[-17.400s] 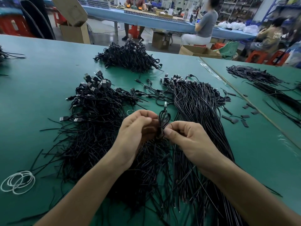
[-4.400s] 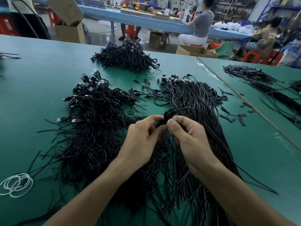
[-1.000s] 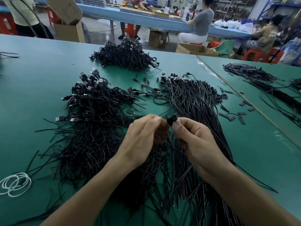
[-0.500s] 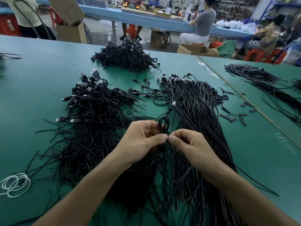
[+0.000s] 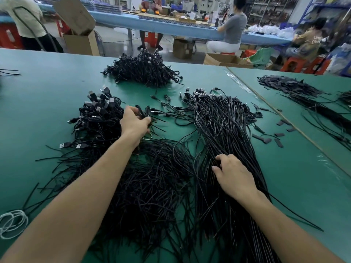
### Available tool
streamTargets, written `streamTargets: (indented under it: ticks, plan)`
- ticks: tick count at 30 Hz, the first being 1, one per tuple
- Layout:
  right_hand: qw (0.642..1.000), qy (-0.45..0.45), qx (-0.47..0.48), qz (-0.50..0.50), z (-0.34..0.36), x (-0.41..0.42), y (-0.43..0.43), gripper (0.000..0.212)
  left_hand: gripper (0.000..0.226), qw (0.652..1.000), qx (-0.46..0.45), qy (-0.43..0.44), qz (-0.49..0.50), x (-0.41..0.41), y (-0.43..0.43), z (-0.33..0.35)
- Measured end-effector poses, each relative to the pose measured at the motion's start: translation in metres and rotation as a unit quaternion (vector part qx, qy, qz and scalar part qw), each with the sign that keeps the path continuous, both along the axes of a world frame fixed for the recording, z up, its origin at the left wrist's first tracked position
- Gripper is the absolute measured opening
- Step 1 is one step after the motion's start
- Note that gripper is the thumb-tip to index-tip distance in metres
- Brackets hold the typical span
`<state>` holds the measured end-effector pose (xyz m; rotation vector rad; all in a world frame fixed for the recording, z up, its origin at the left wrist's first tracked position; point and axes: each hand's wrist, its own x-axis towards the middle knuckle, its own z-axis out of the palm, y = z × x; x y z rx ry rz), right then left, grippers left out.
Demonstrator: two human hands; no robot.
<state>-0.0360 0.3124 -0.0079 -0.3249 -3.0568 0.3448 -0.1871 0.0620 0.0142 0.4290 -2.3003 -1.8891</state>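
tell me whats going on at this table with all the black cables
A person is sorting black cables on a green table. The left hand grips a small coiled cable over the pile of bundled cables. The right hand digs into the loose straight cables; whether it pinches one is unclear.

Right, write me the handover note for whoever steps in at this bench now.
Left hand: grips a coiled cable at the edge of the coiled pile.
Right hand: on the loose cables, fingers curled into them; whether it grips one is unclear.
Done: many cables coiled; this one probably goes onto that pile next.
Left: a large heap of loose cables to coil.
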Motion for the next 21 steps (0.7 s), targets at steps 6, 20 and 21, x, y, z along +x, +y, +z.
streamTargets:
  ticks: [6,20,21]
  plan:
    - [0.995,0.06,-0.057,0.06,0.007,-0.006,-0.022,0.032,0.06,0.992,-0.113,0.019,-0.043,0.0,0.006,-0.013]
    - [0.968,0.14,-0.104,0.18,0.036,0.007,-0.044,0.011,0.048,0.82,-0.342,0.179,-0.422,0.065,0.04,-0.008]
    - [0.957,0.137,-0.159,0.201,0.042,0.01,-0.044,0.01,0.035,0.815,-0.353,0.194,-0.417,0.065,0.044,-0.008]
